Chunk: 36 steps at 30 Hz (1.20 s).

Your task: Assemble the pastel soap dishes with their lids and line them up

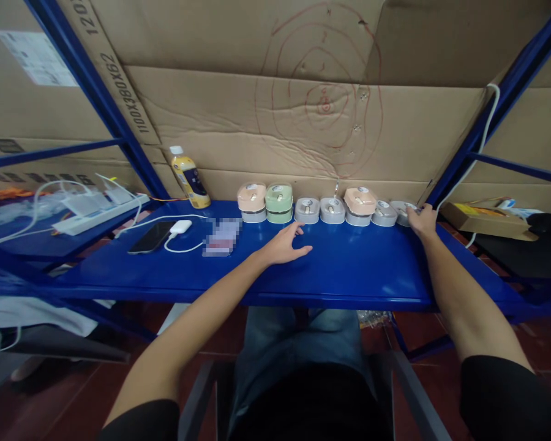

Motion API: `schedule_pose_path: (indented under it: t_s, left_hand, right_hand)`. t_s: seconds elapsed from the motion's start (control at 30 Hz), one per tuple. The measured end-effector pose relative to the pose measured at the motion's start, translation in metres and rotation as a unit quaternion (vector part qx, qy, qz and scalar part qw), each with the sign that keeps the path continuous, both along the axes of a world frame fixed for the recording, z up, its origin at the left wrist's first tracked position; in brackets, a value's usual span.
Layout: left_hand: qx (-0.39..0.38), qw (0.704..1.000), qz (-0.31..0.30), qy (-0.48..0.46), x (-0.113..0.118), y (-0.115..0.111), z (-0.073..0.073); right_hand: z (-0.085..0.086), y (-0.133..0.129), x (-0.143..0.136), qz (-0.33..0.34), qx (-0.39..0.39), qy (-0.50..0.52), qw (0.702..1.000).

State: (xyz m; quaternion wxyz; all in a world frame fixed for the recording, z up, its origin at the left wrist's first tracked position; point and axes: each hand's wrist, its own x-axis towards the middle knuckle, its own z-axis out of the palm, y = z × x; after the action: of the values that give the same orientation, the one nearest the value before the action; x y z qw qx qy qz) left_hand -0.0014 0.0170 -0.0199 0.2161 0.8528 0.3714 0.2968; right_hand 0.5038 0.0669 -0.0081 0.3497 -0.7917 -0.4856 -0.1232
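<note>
Blue metal fills much of my view: the table [371, 275], with a row of boxes [279, 202] along its back. My right hand [423, 219] is at the grey box [401, 210] on the row's right end; I judge a light, level grip on its sides best, without bumping the neighbouring box [384, 214]. Those fingers touch it, though I cannot tell how far they close. My left hand [282, 246] holds nothing, thumb and forefinger spread, near the middle boxes [307, 211].

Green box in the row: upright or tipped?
Upright: the green box stands level on the blue table, with the pale label on its upper face.
</note>
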Motion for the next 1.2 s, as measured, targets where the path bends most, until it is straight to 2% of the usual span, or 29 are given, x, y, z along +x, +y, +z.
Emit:
schedule_pose_path:
  t_s: [0.1, 0.17, 0.23, 0.27, 0.33, 0.43, 0.5, 0.57, 0.7, 0.8, 0.9, 1.0, 1.07, 1.13, 1.2]
  left_hand:
    - [-0.005, 1.000, 0.000, 0.006, 0.001, 0.000, 0.002]
    - [-0.005, 1.000, 0.001, 0.007, 0.001, 0.000, 0.002]
    - [-0.002, 1.000, 0.001, 0.006, 0.001, 0.000, 0.002]
    - [-0.001, 1.000, 0.002, 0.005, 0.001, 0.000, 0.002]
    - [0.004, 1.000, 0.001, 0.002, 0.001, 0.001, 0.000]
    - [0.010, 1.000, -0.002, -0.003, 0.001, 0.001, -0.001]
    - [0.010, 1.000, -0.002, -0.007, 0.001, 0.001, -0.001]
    - [0.009, 1.000, -0.002, -0.012, 0.000, 0.000, 0.001]
    - [0.001, 0.999, -0.005, -0.050, 0.000, -0.001, 0.006]
    - [-0.010, 0.994, -0.019, -0.102, 0.000, -0.001, 0.008]
    - [-0.040, 0.986, -0.039, -0.155, 0.000, 0.003, 0.006]
    - [-0.074, 0.977, -0.049, -0.194, -0.002, 0.008, 0.004]
    - [-0.089, 0.974, -0.051, -0.204, -0.004, 0.011, 0.004]
    - [-0.101, 0.975, -0.058, -0.191, -0.008, 0.012, 0.003]
    - [-0.110, 0.978, -0.070, -0.160, -0.011, 0.011, 0.004]
  right_hand:
    - [0.009, -0.009, -0.018, -0.007, 0.039, -0.004, 0.999]
    - [0.020, -0.011, -0.043, 0.071, 0.049, -0.053, 0.995]
    - [0.031, -0.010, -0.077, 0.164, 0.027, -0.094, 0.982]
    - [0.035, -0.008, -0.096, 0.185, 0.010, -0.100, 0.977]
    - [0.040, -0.002, -0.133, 0.179, -0.023, -0.090, 0.979]
    - [0.041, 0.007, -0.173, 0.105, -0.057, -0.057, 0.991]
    - [0.039, 0.009, -0.183, 0.076, -0.059, -0.046, 0.994]
    - [0.039, 0.007, -0.182, 0.078, -0.050, -0.041, 0.995]
    - [0.048, -0.013, -0.172, 0.126, -0.004, -0.030, 0.992]
    - [0.058, -0.034, -0.178, 0.189, 0.057, 0.002, 0.980]
    - [0.059, -0.052, -0.196, 0.309, 0.066, 0.061, 0.947]
    - [0.048, -0.064, -0.217, 0.478, 0.001, 0.107, 0.872]
    - [0.039, -0.068, -0.229, 0.561, -0.041, 0.112, 0.819]
    - [0.032, -0.071, -0.236, 0.601, -0.067, 0.095, 0.791]
    - [0.027, -0.073, -0.239, 0.617, -0.081, 0.067, 0.780]
